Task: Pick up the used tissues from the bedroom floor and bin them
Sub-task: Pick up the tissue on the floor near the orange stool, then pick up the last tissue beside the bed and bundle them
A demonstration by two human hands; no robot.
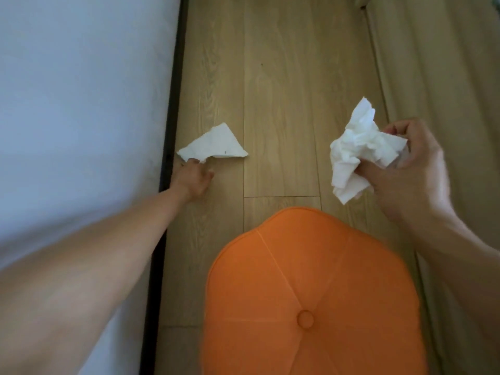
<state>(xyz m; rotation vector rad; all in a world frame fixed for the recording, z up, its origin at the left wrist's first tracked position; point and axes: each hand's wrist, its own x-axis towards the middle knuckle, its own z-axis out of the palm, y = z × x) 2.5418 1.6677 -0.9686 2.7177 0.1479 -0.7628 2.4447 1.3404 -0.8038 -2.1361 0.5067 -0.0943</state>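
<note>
Head view: tissues (357, 147), no writing

Two hands are in view: a left hand (193, 178) far out over the floor and a right hand (414, 169) nearer on the right. One flat tissue (216, 144) lies on the wooden floor (281, 77) beside the bed, touched by the left fingers (195, 161). One crumpled wad of tissue (357, 150) sits in the right hand; how many sheets make it up cannot be told. There is one orange stool (311, 293), near and centre, bearing one button (305, 319). One bed (81, 104) fills the left, and one curtain (438, 63) hangs on the right.
</note>
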